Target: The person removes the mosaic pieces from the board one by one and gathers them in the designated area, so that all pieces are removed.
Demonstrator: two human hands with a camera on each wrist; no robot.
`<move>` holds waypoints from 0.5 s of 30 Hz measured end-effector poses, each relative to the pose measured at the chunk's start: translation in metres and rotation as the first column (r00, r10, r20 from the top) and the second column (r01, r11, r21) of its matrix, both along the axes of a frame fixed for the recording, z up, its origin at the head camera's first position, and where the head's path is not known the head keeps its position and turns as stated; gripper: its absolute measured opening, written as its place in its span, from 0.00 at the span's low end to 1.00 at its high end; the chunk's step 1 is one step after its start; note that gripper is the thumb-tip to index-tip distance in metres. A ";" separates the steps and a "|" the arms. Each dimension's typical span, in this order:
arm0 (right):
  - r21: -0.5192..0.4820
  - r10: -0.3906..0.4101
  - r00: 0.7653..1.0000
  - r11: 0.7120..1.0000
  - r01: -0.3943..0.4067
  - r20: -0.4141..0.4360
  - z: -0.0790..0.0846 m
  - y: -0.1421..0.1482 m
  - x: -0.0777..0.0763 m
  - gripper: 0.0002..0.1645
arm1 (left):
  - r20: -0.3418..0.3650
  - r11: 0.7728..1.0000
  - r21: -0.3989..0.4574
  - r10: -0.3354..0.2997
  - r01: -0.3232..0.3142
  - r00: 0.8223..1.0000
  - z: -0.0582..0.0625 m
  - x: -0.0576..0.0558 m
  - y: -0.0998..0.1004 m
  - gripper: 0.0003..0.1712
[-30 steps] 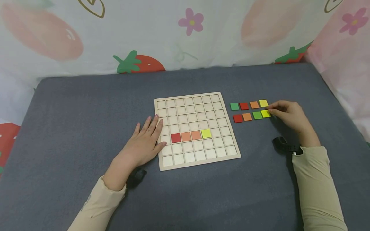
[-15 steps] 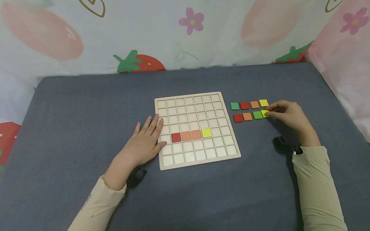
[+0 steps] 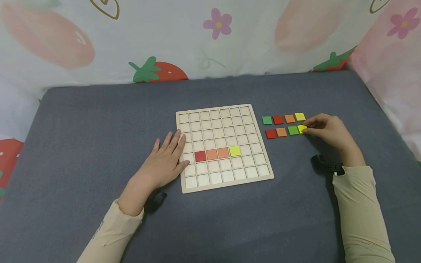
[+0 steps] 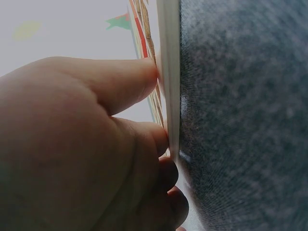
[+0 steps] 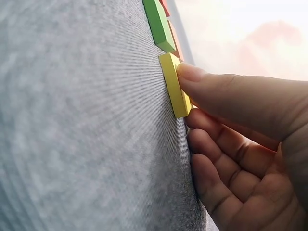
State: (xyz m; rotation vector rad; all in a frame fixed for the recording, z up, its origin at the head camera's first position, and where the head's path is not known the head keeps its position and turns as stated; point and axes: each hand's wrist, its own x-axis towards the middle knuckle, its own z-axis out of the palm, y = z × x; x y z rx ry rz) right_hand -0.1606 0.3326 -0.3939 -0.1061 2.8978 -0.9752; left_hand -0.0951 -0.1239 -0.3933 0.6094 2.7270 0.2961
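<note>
My left hand [image 3: 162, 160] lies spread over the left edge of a pale wooden grid board [image 3: 227, 185], its thumb and fingertips on the frame. In the left wrist view, the thumb and fingertips touch the board's edge [image 4: 168, 77]. Four-sided tiles fill part of one board row: a red tile [image 3: 200, 156], two orange tiles [image 3: 212, 154] and a yellow tile [image 3: 235, 151]. To the board's right, my right hand [image 3: 327, 131] pinches another yellow tile [image 5: 174, 86] at the end of the nearer loose row. Its thumb lies on the tile's top; the index fingertip is at the far edge.
Two short rows of loose tiles lie right of the board. The farther holds green [image 3: 267, 120], red [image 3: 277, 119], orange [image 3: 289, 118] and yellow [image 3: 300, 116]; the nearer has red [image 3: 271, 134], orange [image 3: 281, 132] and green [image 3: 292, 130]. A grey cloth [image 3: 230, 226] covers the table.
My right thumb has moved slightly left, from the right edge of the nearer yellow tile onto its top. My left hand and the board have stayed in place.
</note>
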 end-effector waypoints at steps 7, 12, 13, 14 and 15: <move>0.017 -0.009 1.000 1.000 0.009 0.007 -0.001 0.003 0.000 0.17 | 0.004 1.000 0.000 0.005 -0.005 1.000 0.000 0.000 0.000 0.42; 0.015 -0.014 1.000 1.000 0.014 0.010 0.000 0.004 0.000 0.18 | 0.003 1.000 0.001 0.006 -0.006 1.000 0.000 0.000 0.000 0.42; 0.013 -0.013 1.000 1.000 0.012 0.009 0.000 0.004 0.000 0.18 | 0.002 1.000 0.001 0.006 -0.006 1.000 0.000 0.000 0.000 0.42; 0.009 -0.010 1.000 1.000 0.010 0.007 0.000 0.005 0.000 0.18 | 0.001 1.000 0.001 0.006 -0.006 1.000 0.000 0.000 0.000 0.42; 0.006 -0.009 1.000 1.000 0.009 0.003 0.000 0.005 0.000 0.18 | -0.001 1.000 0.000 0.006 -0.006 1.000 -0.001 0.000 0.000 0.42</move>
